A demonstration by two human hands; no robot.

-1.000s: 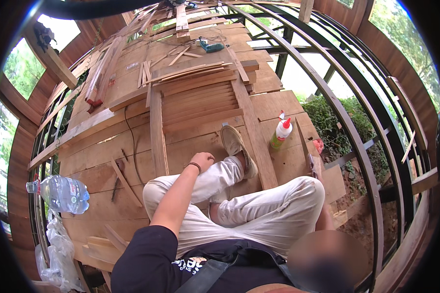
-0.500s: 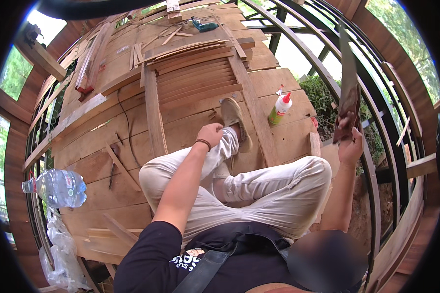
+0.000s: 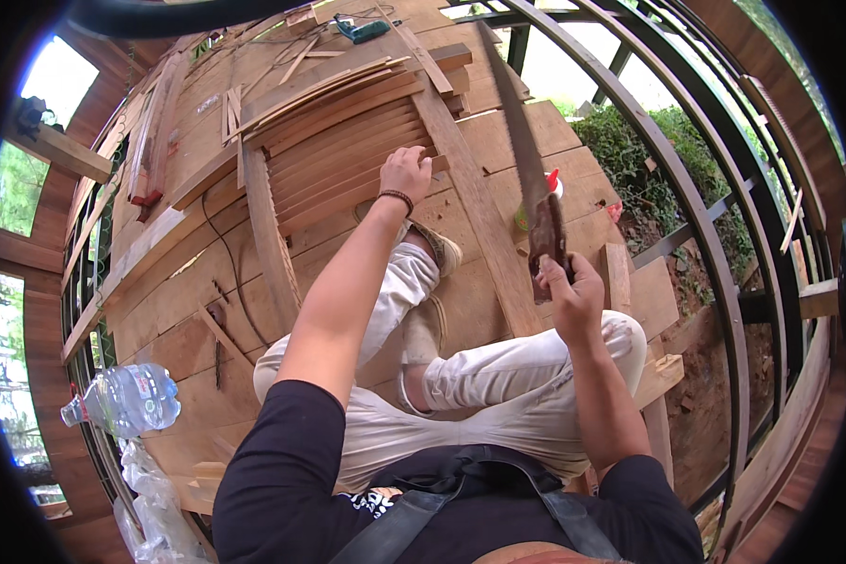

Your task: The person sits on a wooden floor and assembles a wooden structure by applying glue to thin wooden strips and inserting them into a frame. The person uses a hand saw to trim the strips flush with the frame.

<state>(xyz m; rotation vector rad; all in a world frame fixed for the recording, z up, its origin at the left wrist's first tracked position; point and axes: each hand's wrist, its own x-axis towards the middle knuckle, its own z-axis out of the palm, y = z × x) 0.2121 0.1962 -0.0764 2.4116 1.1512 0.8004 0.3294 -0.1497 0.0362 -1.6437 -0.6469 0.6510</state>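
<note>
I sit cross-legged in white trousers on a wooden plank deck (image 3: pixel 188 310). My right hand (image 3: pixel 570 293) grips the rusty handle of a hand saw (image 3: pixel 526 160), whose long blade points up and away from me. My left hand (image 3: pixel 406 172) is stretched forward and rests on a stack of thin wooden slats (image 3: pixel 338 155), fingers curled over their near ends. A long plank (image 3: pixel 475 202) runs from the stack down beside my feet.
A plastic water bottle (image 3: pixel 127 399) lies at my left beside a clear plastic bag. A glue bottle with a red cap (image 3: pixel 553 183) stands behind the saw. A green power tool (image 3: pixel 362 30) lies far ahead. Curved metal railing (image 3: pixel 696 216) bounds the right, with a drop beyond.
My right hand came into view holding the saw and raised it in front of me. My left hand moved from my shin forward onto the slat stack. The view tilted down.
</note>
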